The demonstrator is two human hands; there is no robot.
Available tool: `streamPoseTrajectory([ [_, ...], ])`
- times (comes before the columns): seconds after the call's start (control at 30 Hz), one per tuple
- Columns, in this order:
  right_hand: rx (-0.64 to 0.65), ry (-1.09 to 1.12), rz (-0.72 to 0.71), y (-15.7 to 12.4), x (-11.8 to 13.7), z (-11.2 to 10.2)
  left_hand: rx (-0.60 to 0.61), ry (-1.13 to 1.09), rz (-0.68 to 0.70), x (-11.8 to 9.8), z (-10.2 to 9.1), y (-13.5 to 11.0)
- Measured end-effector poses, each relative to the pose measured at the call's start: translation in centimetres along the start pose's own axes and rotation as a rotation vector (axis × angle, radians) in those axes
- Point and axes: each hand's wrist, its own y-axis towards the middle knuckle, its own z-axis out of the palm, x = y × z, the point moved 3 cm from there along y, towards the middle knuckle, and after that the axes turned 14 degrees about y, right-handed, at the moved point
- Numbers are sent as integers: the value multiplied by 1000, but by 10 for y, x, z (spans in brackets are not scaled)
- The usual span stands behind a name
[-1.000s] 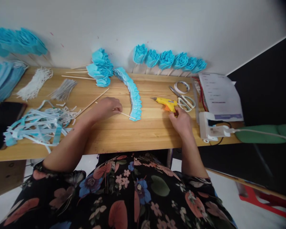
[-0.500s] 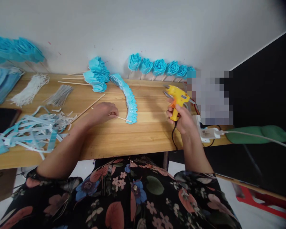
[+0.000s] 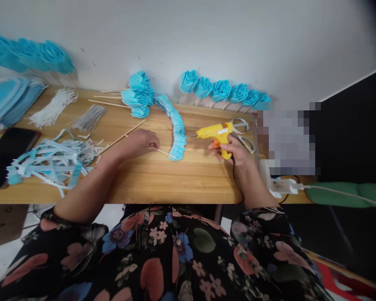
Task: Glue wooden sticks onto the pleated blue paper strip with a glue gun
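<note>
My left hand is closed on a thin wooden stick, whose far tip lies at the near end of a curved strip of overlapping blue petals. My right hand grips a yellow glue gun by its handle, with fingers around the orange trigger. The gun's metal nozzle points left toward the petal strip, a short way from it. Behind the strip lie several finished blue flowers on sticks. Another loose stick rests beside my left hand.
Blue flowers lean on the wall at the back. At left lie face masks, white cords, grey wires, a phone and a heap of scraps. Scissors and a power strip are at right.
My right hand has brought the glue gun left and turned its nozzle toward the strip, uncovering the scissors. My left hand still holds the stick at the strip's end. The view has shifted slightly.
</note>
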Motion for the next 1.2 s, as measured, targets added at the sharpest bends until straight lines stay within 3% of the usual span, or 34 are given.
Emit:
streamPoseTrajectory([
  [0.23,91,-65,132,-3,-19,11,-22,-25,-11,-1,-2,0],
  [0.47,-175,23,-37,21,-14,2,-53,-5,-49,-1,1,2],
  [0.53,-198,14,-55,30,-6,4,-71,4,-60,-2,1,2],
  [0.77,-89,33,-55,32,-5,17,-88,-8,-65,-2,2,3],
  [1.0,-3,4,-35,23,-10,4,-103,-53,-40,-2,-1,2],
  [1.2,217,-138,154,22,-10,3,-55,-108,26,-3,-5,0],
])
